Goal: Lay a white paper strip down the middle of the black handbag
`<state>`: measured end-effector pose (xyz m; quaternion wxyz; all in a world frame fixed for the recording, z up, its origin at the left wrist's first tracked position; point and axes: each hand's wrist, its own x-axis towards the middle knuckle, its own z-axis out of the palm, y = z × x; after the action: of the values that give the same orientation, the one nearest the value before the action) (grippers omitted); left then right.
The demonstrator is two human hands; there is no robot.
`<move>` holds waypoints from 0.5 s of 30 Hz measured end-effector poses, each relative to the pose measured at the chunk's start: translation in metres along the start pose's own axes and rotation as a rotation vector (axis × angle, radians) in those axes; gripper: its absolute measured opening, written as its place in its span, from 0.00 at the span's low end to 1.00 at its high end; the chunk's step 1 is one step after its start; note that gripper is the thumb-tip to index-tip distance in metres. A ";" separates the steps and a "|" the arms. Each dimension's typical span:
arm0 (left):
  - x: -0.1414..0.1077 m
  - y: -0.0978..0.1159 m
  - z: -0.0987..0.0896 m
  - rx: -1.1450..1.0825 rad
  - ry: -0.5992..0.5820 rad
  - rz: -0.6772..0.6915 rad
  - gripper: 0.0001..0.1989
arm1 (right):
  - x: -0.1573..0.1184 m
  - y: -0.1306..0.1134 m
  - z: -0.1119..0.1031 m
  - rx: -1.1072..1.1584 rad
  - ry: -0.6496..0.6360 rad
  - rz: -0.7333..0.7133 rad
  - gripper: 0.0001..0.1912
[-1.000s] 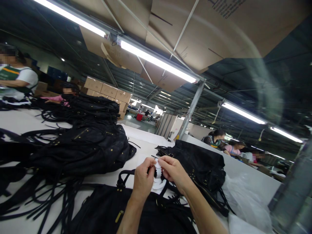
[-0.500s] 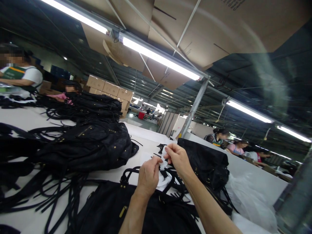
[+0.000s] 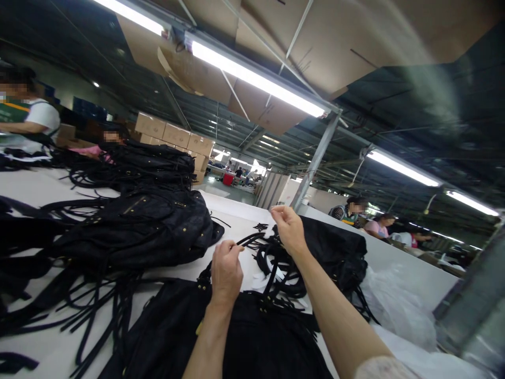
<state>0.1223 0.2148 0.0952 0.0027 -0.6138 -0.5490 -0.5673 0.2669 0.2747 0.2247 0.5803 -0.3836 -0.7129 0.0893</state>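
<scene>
A black bag [image 3: 272, 337] with gold-coloured hardware lies on the white table in front of me. Over its upper edge, my left hand [image 3: 226, 273] is closed, with a thin black strap [image 3: 253, 238] running from its fingertips. My right hand [image 3: 290, 229] is raised further out to the right, thumb and fingers pinched together; whatever is between them is too small to make out. Below it are the bag's looped black handle [image 3: 271, 279] and pieces of white paper [image 3: 260, 282]. Small black pieces [image 3: 260, 227] lie on the table beyond.
Stacked black bags [image 3: 158, 229] with trailing straps fill the left side. Another black bag [image 3: 335, 242] stands at right, beside clear plastic wrapping [image 3: 398, 305] and a low white partition [image 3: 406, 263]. Co-workers sit at left and beyond the partition. A metal post [image 3: 469, 295] rises at far right.
My hands have moved apart: the right rose up and away, the left drew back leftward. A black strap now extends from my left fingertips. The white piece near my right fingers no longer shows there.
</scene>
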 end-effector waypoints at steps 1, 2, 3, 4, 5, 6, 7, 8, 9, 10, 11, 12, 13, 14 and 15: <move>-0.003 -0.007 0.003 0.017 -0.019 -0.054 0.19 | -0.001 0.006 0.002 -0.047 -0.029 -0.003 0.11; -0.007 -0.014 0.007 0.026 -0.050 -0.091 0.18 | -0.006 0.013 0.006 -0.079 -0.078 0.003 0.10; -0.012 -0.021 0.012 0.030 -0.098 -0.123 0.17 | -0.015 0.019 0.011 -0.110 -0.156 0.014 0.10; -0.018 -0.027 0.018 0.029 -0.155 -0.151 0.16 | -0.026 0.026 0.018 -0.139 -0.260 0.030 0.09; -0.023 -0.032 0.024 0.024 -0.216 -0.177 0.16 | -0.041 0.033 0.025 -0.169 -0.382 0.051 0.08; -0.029 -0.036 0.030 0.017 -0.268 -0.205 0.15 | -0.056 0.041 0.032 -0.204 -0.506 0.074 0.08; -0.033 -0.039 0.035 0.011 -0.305 -0.236 0.14 | -0.072 0.049 0.040 -0.247 -0.619 0.100 0.08; -0.037 -0.042 0.040 0.004 -0.327 -0.270 0.14 | -0.087 0.058 0.047 -0.299 -0.708 0.130 0.09; -0.039 -0.044 0.043 -0.006 -0.335 -0.306 0.13 | -0.100 0.067 0.053 -0.357 -0.771 0.164 0.10; -0.040 -0.046 0.046 -0.019 -0.334 -0.343 0.13 | -0.112 0.075 0.058 -0.419 -0.808 0.202 0.11; -0.041 -0.048 0.047 -0.034 -0.326 -0.383 0.14 | -0.121 0.083 0.062 -0.483 -0.825 0.242 0.12; -0.040 -0.050 0.048 -0.052 -0.316 -0.421 0.14 | -0.127 0.091 0.066 -0.550 -0.825 0.284 0.13; -0.039 -0.052 0.049 -0.072 -0.307 -0.457 0.15 | -0.132 0.097 0.069 -0.617 -0.811 0.329 0.12; -0.038 -0.054 0.049 -0.092 -0.302 -0.489 0.15 | -0.134 0.103 0.072 -0.681 -0.789 0.378 0.11; -0.038 -0.056 0.050 -0.111 -0.299 -0.514 0.15 | -0.134 0.107 0.074 -0.739 -0.763 0.428 0.12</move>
<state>0.1285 0.2429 0.0166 -0.2553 -0.5309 -0.6489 -0.4816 0.2524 0.2850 0.0384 0.0780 -0.6373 -0.7623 0.0817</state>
